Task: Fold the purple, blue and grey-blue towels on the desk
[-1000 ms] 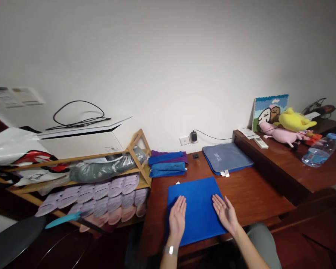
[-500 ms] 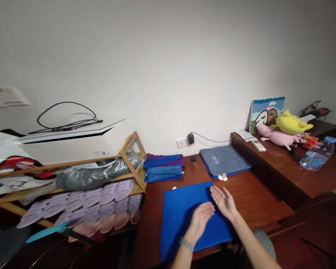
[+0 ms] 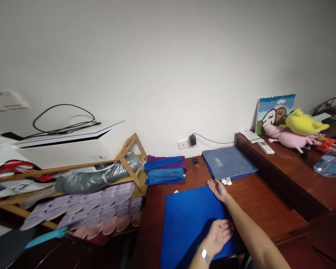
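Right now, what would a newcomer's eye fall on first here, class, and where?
Probably the bright blue cloth flat on the brown desk, the left hand over it, the right hand by its far right corner. Next, perhaps, the yellow plush toy and pink plush toy on the raised desktop at right.

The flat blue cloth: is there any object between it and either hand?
Nothing visible stands in the way: the left hand is over the near right part of the flat blue cloth, the right hand at its far right corner. The grey cloth lies beyond.
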Demonstrator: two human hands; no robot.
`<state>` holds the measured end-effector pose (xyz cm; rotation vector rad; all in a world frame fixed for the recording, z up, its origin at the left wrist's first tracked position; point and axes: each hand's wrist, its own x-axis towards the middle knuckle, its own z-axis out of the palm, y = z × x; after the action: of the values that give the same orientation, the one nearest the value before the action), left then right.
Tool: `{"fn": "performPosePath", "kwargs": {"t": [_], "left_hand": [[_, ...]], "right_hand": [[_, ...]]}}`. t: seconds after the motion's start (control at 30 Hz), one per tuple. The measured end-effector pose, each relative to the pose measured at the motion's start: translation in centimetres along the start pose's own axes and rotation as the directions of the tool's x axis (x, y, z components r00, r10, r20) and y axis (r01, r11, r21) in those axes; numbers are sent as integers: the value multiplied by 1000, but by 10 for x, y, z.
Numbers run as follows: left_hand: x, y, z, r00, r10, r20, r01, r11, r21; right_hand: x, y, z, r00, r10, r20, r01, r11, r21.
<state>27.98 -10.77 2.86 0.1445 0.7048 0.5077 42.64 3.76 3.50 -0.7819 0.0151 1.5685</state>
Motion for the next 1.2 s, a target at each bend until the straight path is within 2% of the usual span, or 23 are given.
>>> {"fn": "performPosePath", "kwargs": {"t": [0.13, 0.23, 0.37, 0.47, 0.53, 0.6, 0.67, 0.77, 0.83, 0.9, 0.93, 1.0, 1.03, 1.13, 1.2], "left_hand": [[-6, 5, -4, 997, 65, 40, -69, 994, 82], [-3, 32, 2, 972, 229, 50, -229, 973, -2], [21, 80, 24, 905, 417, -90, -426, 893, -147], [32, 109, 24, 854, 475, -212, -509, 848, -150], [23, 127, 10, 821, 511, -255, -554, 821, -138], [2, 148, -14, 773, 557, -304, -611, 782, -120], [-27, 172, -41, 706, 605, -367, -676, 731, -95], [-71, 209, -74, 577, 663, -477, -770, 637, -46], [-92, 225, -86, 496, 689, -529, -817, 577, -14], [-100, 228, -86, 452, 714, -535, -844, 536, 1], [-98, 225, -82, 452, 727, -517, -849, 528, 0], [-84, 210, -65, 491, 748, -447, -840, 542, -16], [-71, 199, -53, 530, 750, -396, -823, 567, -28], [-21, 161, -11, 681, 701, -213, -725, 686, -60], [11, 139, 13, 756, 637, -147, -651, 756, -69]], "right_hand": [[-12, 6, -10, 999, -27, 46, 26, 999, 24], [-32, 15, -34, 992, -43, 115, 36, 997, 64], [-49, 26, -57, 997, -50, 52, 45, 995, 93], [-52, 30, -59, 996, -81, 22, 79, 992, 95], [-52, 31, -57, 995, -93, 33, 89, 992, 92], [-52, 30, -56, 995, -94, 43, 90, 992, 88], [-53, 30, -55, 995, -91, 36, 88, 993, 84], [-55, 30, -55, 995, -95, 24, 92, 992, 85], [-56, 32, -54, 994, -103, 25, 100, 991, 83], [-56, 33, -54, 994, -109, 24, 107, 992, 72], [-56, 34, -54, 993, -113, 23, 111, 992, 64], [-55, 35, -55, 992, -123, 23, 122, 991, 48], [-54, 35, -55, 992, -128, 25, 127, 991, 38], [-51, 36, -55, 991, -135, 25, 135, 991, 6], [-50, 36, -55, 991, -136, 19, 136, 991, -12]]}}
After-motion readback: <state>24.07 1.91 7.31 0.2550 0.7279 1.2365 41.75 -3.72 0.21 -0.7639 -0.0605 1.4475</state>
